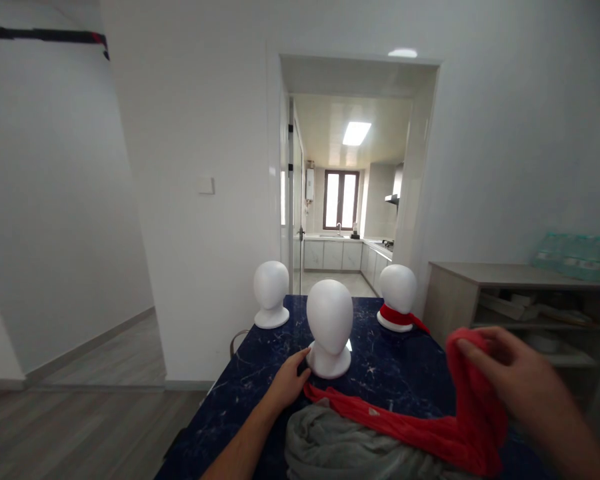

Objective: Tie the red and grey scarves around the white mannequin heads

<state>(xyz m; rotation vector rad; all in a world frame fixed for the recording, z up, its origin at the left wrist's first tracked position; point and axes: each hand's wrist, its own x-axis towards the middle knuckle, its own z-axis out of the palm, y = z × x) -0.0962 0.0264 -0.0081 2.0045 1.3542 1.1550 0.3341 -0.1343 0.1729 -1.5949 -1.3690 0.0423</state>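
Observation:
A white mannequin head [329,319] stands upright on the dark blue marbled table [265,363]. My left hand [289,378] is at the left side of its base, fingers curled against the rim and thumb in front. My right hand [505,360] pinches one end of a red scarf [410,427] and lifts it above the table's right side. From there the scarf runs leftward, its other end lying just below my left hand. A bunched grey cloth [330,440] lies at the near edge, partly under the scarf.
Behind stand two more white mannequin heads, one bare [271,288] at left, one [398,288] at right with a red scarf [397,316] around its neck. A shelf cabinet [460,272] carrying bottled water [580,257] stands right. A doorway opens onto a kitchen.

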